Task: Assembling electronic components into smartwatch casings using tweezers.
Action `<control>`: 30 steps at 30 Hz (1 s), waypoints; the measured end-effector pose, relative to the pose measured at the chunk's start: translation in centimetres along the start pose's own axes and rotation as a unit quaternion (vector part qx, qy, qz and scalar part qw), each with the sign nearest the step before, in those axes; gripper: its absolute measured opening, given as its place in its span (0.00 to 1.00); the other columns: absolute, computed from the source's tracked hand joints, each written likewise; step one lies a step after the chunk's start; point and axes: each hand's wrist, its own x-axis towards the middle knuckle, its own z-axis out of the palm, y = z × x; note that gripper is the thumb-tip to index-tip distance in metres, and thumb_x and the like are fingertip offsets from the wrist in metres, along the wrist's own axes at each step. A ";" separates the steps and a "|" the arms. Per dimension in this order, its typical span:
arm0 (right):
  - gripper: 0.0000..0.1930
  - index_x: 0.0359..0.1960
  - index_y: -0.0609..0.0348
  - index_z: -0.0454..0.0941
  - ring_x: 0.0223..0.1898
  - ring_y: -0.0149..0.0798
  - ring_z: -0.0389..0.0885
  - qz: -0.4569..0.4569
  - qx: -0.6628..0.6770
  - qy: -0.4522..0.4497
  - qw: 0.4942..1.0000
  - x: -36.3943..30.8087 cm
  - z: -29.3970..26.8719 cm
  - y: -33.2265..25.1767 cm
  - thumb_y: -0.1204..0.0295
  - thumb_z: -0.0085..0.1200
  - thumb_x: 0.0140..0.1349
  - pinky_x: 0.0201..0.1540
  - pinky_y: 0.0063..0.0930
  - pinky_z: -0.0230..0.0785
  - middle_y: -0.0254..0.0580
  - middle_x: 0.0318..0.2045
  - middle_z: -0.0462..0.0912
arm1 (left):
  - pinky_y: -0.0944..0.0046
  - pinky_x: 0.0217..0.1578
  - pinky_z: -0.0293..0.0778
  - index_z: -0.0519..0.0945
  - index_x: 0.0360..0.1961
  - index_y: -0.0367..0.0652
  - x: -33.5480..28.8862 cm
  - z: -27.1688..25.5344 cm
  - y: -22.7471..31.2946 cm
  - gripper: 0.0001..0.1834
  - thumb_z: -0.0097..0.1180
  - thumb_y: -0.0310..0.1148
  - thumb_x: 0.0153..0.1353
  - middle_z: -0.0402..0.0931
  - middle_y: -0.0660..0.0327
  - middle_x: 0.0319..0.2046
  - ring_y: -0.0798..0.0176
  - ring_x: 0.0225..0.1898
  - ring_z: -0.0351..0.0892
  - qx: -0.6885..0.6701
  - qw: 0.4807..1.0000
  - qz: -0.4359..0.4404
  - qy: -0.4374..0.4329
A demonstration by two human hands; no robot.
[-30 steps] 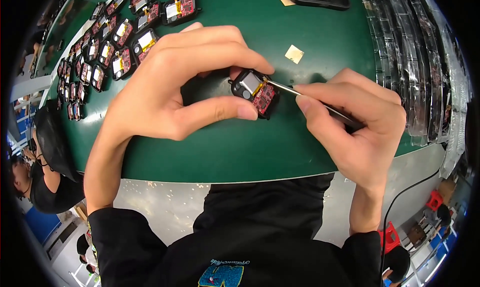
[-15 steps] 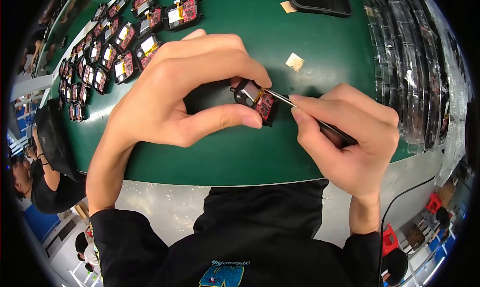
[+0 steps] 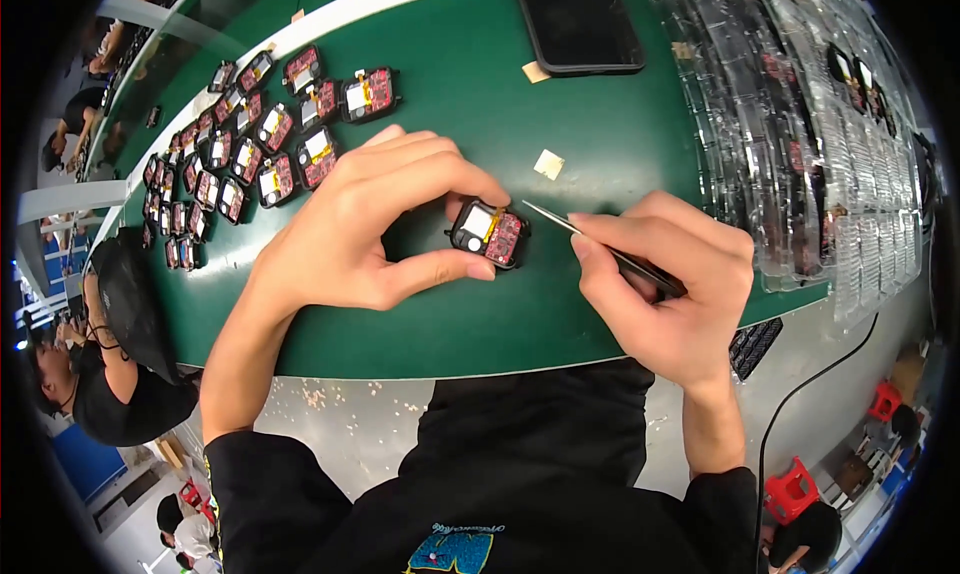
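Note:
Between the thumb and fingers of my left hand [image 3: 370,224] is a small black device housing [image 3: 488,236]. Its open face shows a red circuit board, a silvery-white block and a yellow flex strip. My right hand [image 3: 670,284] is closed around a pair of tweezers [image 3: 640,266], whose thin metal tips point toward the housing and stand a little apart from it. A small beige square [image 3: 548,165] lies on the green table beyond the housing. Many similar open housings [image 3: 276,181] are spread over the table to the left of my left hand.
A black phone-like slab [image 3: 580,24] lies at the far side, partly over a beige piece. Stacked clear plastic trays [image 3: 770,134] line the right side. A black bag [image 3: 140,294] sits at the left table edge, near another person [image 3: 110,374]. Red stools [image 3: 790,489] stand beyond.
The tweezer tips have drawn back from the housing to the right. My view has shifted, and the housing now shows more squarely, its board turned up.

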 end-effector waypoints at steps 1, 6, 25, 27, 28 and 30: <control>0.11 0.41 0.65 0.93 0.17 0.20 0.66 0.021 0.015 0.022 0.999 -0.1 -0.1 0.0 0.87 0.71 0.56 0.21 0.21 0.52 0.31 0.22 0.79 | 0.57 0.40 0.70 0.88 0.52 0.40 0.0 0.0 0.1 0.30 0.85 0.38 0.47 0.86 0.59 0.39 0.56 0.35 0.80 0.002 1.000 -0.002 0.001; 0.10 0.42 0.63 0.91 0.17 0.28 0.72 0.031 0.019 0.042 0.998 0.1 -0.5 -0.4 0.83 0.71 0.58 0.20 0.27 0.62 0.35 0.25 0.79 | 0.57 0.42 0.70 0.88 0.54 0.40 0.8 -0.1 1.1 0.32 0.85 0.41 0.49 0.85 0.59 0.39 0.54 0.39 0.82 0.087 0.996 0.029 -0.008; 0.09 0.45 0.64 0.91 0.22 0.42 0.81 -0.010 0.081 0.072 0.994 -0.9 0.1 1.5 0.77 0.68 0.64 0.26 0.36 0.73 0.44 0.27 0.82 | 0.67 0.24 0.65 0.91 0.42 0.39 18.6 -3.9 8.3 0.23 0.85 0.40 0.49 0.82 0.63 0.27 0.71 0.22 0.71 0.045 0.962 0.216 0.161; 0.09 0.45 0.65 0.91 0.23 0.44 0.82 -0.008 0.083 0.054 0.995 -0.7 0.1 1.1 0.77 0.67 0.64 0.27 0.38 0.73 0.45 0.27 0.82 | 0.66 0.27 0.67 0.91 0.43 0.38 23.4 -3.7 9.0 0.22 0.84 0.40 0.52 0.80 0.63 0.28 0.70 0.24 0.71 0.044 0.967 0.211 0.134; 0.09 0.45 0.65 0.91 0.23 0.44 0.82 -0.017 0.079 0.050 0.995 -0.6 0.1 0.7 0.77 0.67 0.64 0.27 0.38 0.73 0.45 0.27 0.82 | 0.67 0.30 0.67 0.91 0.45 0.38 25.7 -3.5 9.5 0.23 0.84 0.41 0.53 0.79 0.64 0.28 0.71 0.26 0.71 0.025 0.972 0.201 0.118; 0.09 0.45 0.65 0.91 0.23 0.44 0.82 -0.006 0.088 0.047 0.995 -0.5 0.3 0.5 0.77 0.68 0.64 0.28 0.38 0.73 0.46 0.28 0.84 | 0.67 0.33 0.68 0.92 0.50 0.38 30.3 -3.2 9.7 0.25 0.83 0.42 0.55 0.77 0.65 0.30 0.70 0.29 0.69 0.020 0.982 0.179 0.060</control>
